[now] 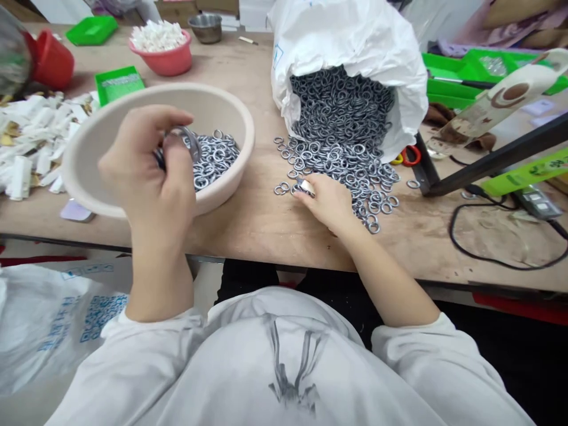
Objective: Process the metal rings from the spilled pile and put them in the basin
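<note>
My left hand (153, 163) is raised over the near side of a beige plastic bowl (246, 124). Its fingers are curled around several metal rings (189, 142), which show at the thumb and forefinger. Loose grey metal rings (217, 155) lie in the bowl. At the near left edge of a spread pile of the same rings (331, 158), my right hand (329, 200) rests low over the table, fingers closed. A small shiny metal piece (306, 187) shows at its fingertips; its exact kind cannot be made out. The pile spills from a white sack (350, 35) lying on its side.
White plastic pieces (42, 139) are heaped at the left. Behind the bowl stand a green tray (119, 84), a red bowl (167, 62) of white parts and a metal bowl (206, 28). A black metal frame (492, 157) and a cable (452, 228) are at the right.
</note>
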